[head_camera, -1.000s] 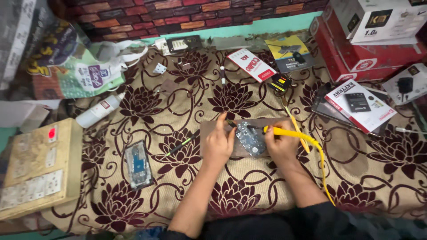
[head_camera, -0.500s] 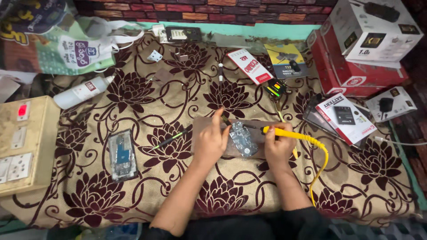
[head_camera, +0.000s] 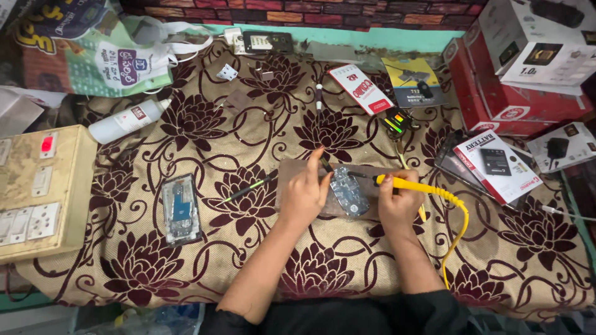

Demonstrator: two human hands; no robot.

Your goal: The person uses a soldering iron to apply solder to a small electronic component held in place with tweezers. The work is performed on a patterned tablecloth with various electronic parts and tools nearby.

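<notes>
Head view shows two hands over one opened phone (head_camera: 347, 191) on a brown board (head_camera: 298, 177) mid-cloth: left hand (head_camera: 304, 193) pressing beside it, fingers closed on a thin tool, right hand (head_camera: 398, 201) clamped around one yellow soldering iron (head_camera: 413, 184). Elsewhere lie one second phone (head_camera: 180, 209), one green screwdriver (head_camera: 248, 188), one white bottle (head_camera: 127, 120) and one switchboard (head_camera: 40, 192).

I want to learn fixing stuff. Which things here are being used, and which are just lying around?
In use:
left hand steadying the circuit board
right hand gripping the yellow soldering iron
brown work pad under the board

Lying about:
opened phone
small screwdriver
white bottle
switch board
red and white boxes
plastic bag
</notes>
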